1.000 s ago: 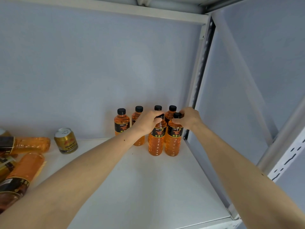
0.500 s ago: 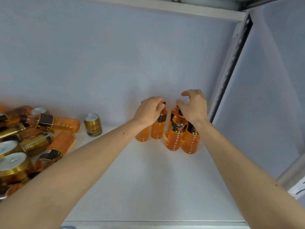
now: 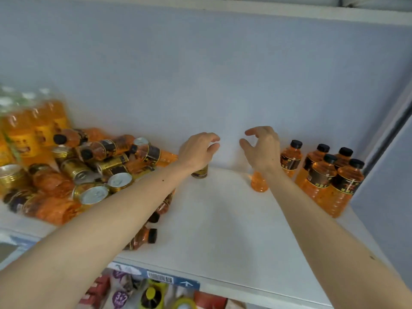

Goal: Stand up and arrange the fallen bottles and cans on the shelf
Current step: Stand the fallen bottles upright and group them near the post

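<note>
The fallen bottles and cans lie heaped at the left end of the shelf, from the back wall out toward the front edge, with two more bottles on their sides near the front edge under the left forearm. The bottles look like thin plastic filled with orange drink: probably fairly heavy, firm enough to squeeze lightly, smooth and round, so likely to roll once freed. The waist at the black label or the neck below the cap looks the surest hold. The cans seem rigid and slick, best taken round the side wall.

The left hand hovers near the back of the shelf with its grip loosely curled and holding nothing; one upright can stands just below it, partly hidden. The right hand is beside it, grip spread wide and empty.

At the right back corner the standing bottles form a tight cluster, one more partly hidden behind the right wrist. A shrink-wrapped pack of bottles stands behind the heap at the far left. The heap is interlocked, so pulling one piece may shift others toward the front edge.
</note>
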